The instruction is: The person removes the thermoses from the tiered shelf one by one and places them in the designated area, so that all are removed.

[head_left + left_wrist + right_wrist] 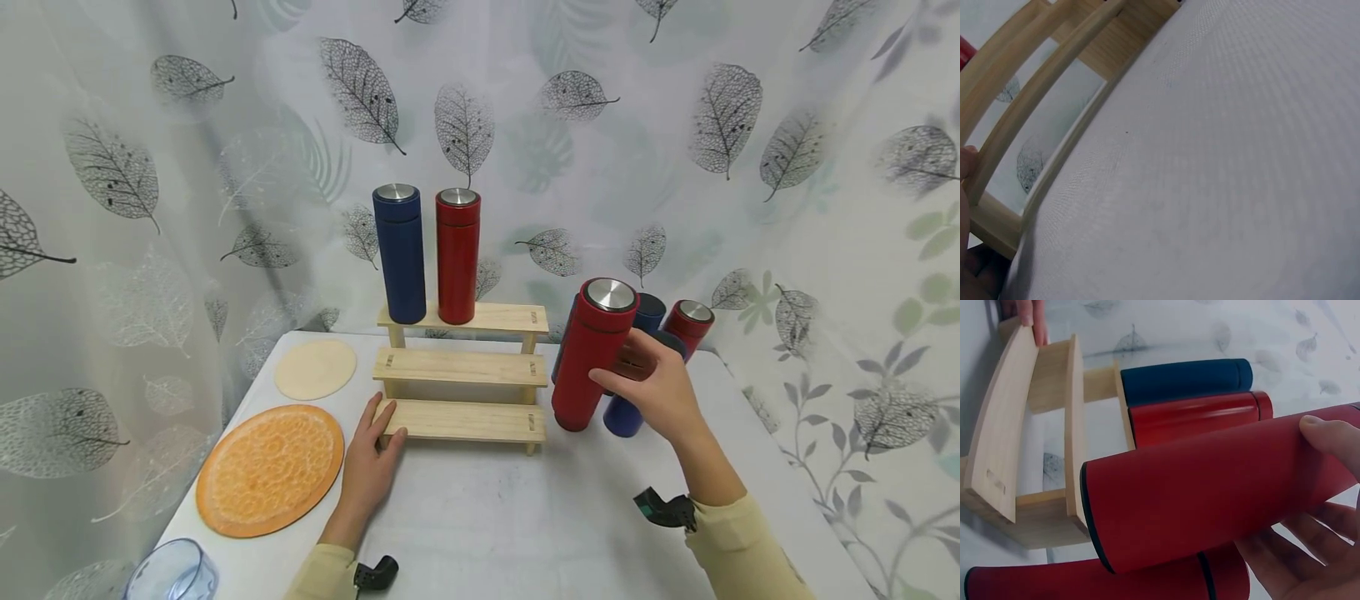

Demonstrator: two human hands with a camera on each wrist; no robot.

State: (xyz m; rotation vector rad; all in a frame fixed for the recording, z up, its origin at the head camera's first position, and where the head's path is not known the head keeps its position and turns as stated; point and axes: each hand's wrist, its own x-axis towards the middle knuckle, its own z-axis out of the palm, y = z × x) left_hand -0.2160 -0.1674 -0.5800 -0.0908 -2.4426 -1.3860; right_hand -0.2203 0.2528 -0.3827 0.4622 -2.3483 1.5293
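The right hand [656, 387] has its fingers curled round a red flask [588, 358], just right of the wooden rack [461, 367]; the left hand [371, 458] rests spread fingers on the rack's near-left end. A careless rightward swing could topple the blue flask [623, 418].

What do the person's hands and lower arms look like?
The left sleeve and right sleeve are pale yellow, ending near the wrists. The left hand and right hand are bare, without gloves. Each wrist carries a curved black device; the right device shows a greenish patch.
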